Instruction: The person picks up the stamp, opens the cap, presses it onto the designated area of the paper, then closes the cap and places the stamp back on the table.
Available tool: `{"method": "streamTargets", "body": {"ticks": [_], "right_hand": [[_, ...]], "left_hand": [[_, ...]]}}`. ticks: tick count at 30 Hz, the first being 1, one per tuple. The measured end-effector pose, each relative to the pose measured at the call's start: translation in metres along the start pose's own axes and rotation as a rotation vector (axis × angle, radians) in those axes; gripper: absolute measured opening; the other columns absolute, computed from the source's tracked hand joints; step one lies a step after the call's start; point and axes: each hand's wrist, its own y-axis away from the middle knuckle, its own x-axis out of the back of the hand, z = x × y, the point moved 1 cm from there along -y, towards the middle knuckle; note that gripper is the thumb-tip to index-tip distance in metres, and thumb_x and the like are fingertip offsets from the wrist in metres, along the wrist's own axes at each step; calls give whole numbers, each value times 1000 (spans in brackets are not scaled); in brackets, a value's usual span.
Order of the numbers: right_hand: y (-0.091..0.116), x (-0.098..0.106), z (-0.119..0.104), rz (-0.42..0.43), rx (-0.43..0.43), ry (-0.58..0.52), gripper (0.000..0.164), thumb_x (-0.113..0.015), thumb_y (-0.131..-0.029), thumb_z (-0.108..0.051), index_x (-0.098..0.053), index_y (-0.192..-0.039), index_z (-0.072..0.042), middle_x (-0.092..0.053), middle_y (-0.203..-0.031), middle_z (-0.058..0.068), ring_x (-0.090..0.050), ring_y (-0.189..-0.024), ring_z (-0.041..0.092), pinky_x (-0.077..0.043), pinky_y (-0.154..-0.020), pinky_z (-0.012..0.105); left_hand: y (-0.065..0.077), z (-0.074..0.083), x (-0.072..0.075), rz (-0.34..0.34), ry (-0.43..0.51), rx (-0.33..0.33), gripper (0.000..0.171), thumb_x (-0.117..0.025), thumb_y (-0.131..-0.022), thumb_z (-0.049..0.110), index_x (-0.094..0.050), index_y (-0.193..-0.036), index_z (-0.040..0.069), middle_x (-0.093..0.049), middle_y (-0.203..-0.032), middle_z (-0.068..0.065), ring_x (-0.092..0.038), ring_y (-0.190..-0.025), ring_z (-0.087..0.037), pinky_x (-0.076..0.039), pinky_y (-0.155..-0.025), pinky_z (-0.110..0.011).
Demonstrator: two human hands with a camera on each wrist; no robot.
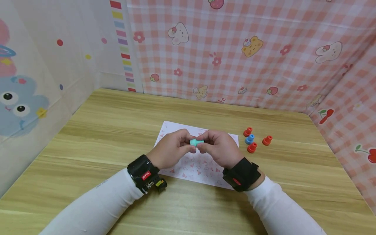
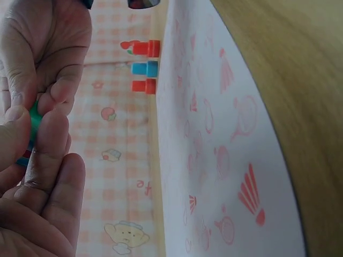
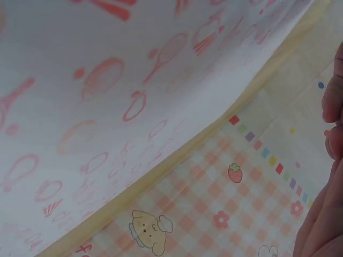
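Above the paper in the head view, both hands meet at a small mint-green toy stamp (image 1: pixel 193 142). My left hand (image 1: pixel 168 150) pinches its left end between thumb and fingers. The right end is pinched by my right hand (image 1: pixel 224 148). In the left wrist view the green stamp (image 2: pixel 35 121) shows only partly between the fingers. Below the hands lies a white sheet of paper (image 1: pixel 188 168), covered with red prints of rackets and shuttlecocks. At the right wrist view's edge, only part of a hand (image 3: pixel 324 214) shows, and the stamp is hidden there.
Right of the paper stand three red stamps (image 1: pixel 267 140) and one blue stamp (image 1: pixel 250 139), close together on the wooden table (image 1: pixel 102 137). A pink checked curtain (image 1: pixel 223 75) hangs behind the table, and a pale printed curtain (image 1: pixel 79 62) hangs at the left.
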Motion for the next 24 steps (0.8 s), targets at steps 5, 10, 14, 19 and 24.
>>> {"method": "streamTargets", "body": {"ticks": [5,10,14,19,24], "right_hand": [[1,0,-3,-3,-11,-33,11,-69,-85,-8,-70,-94,-14,-67,-82,4,-62,-71,17,-51,-74,42],[-1,0,1,-13,2,-54,11,-69,-85,-6,-70,-94,-13,-67,-84,4,-62,-72,18,-52,-74,41],[-1,-1,1,-14,-7,-69,12,-69,-84,-6,-70,-94,-13,-67,-85,5,-63,-72,18,-53,-75,40],[-1,-1,1,-10,-24,-80,11,-68,-84,-5,-70,-94,-12,-67,-85,7,-63,-73,19,-53,-76,41],[-1,-1,1,-5,-39,-83,11,-68,-85,-6,-69,-93,-12,-67,-85,7,-63,-73,19,-53,-75,41]], "left_hand": [[0,0,0,-19,48,9,12,-68,-88,19,-57,-92,20,-66,-85,12,-61,-79,-3,-51,-72,-35],[0,-1,0,-30,74,9,13,-68,-87,16,-57,-93,18,-67,-85,10,-61,-79,-4,-51,-71,-35],[-1,-2,0,-34,83,11,13,-68,-87,16,-56,-92,19,-67,-85,10,-61,-79,-4,-51,-72,-35],[-1,-3,0,-27,80,15,13,-69,-86,17,-57,-91,20,-67,-84,11,-61,-79,-4,-50,-71,-36],[-1,-4,1,-27,94,15,12,-69,-86,19,-58,-91,19,-68,-85,11,-61,-80,-5,-50,-72,-35]]}}
